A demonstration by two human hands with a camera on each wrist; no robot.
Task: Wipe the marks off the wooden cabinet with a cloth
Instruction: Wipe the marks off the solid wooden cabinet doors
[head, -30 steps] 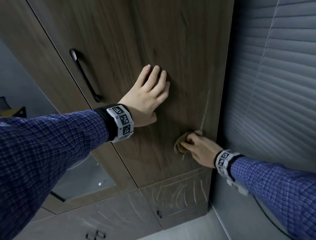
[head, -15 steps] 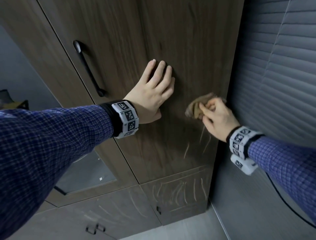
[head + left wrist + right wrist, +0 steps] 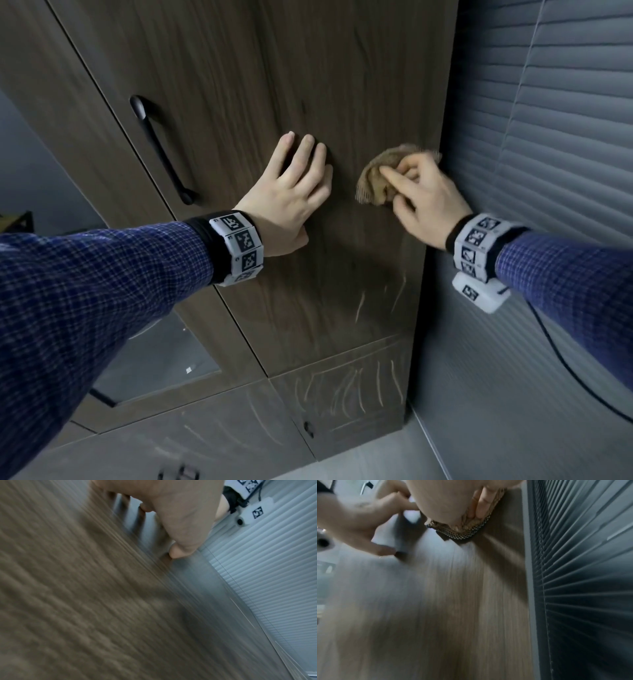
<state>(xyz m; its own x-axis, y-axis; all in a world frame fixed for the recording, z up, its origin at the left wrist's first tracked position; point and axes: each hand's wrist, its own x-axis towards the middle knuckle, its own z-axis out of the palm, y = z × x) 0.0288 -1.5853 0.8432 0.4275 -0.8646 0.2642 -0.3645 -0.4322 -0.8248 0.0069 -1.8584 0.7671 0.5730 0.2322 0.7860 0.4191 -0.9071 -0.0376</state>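
The dark wooden cabinet door [image 3: 349, 85] is upright in front of me. My left hand [image 3: 301, 171] lies flat on it with straight fingers, seen close in the left wrist view [image 3: 180, 513]. My right hand [image 3: 404, 178] grips a bunched tan cloth [image 3: 373, 178] and presses it on the door near the right edge, level with the left hand. The cloth [image 3: 464, 530] has a dark mesh underside. Pale scratch-like marks [image 3: 363, 305] remain lower on the door, and several more marks [image 3: 359, 387] cover the small lower door.
A black bar handle [image 3: 161, 150] is on the door to the left. Grey slatted blinds [image 3: 565, 137] stand close against the cabinet's right side. A cable [image 3: 565, 370] hangs below my right wrist. Grey floor [image 3: 376, 462] shows at the bottom.
My right hand has carried the cloth up the door from low by the right edge to level with my left hand. The long pale streak there is gone. The left hand stayed put.
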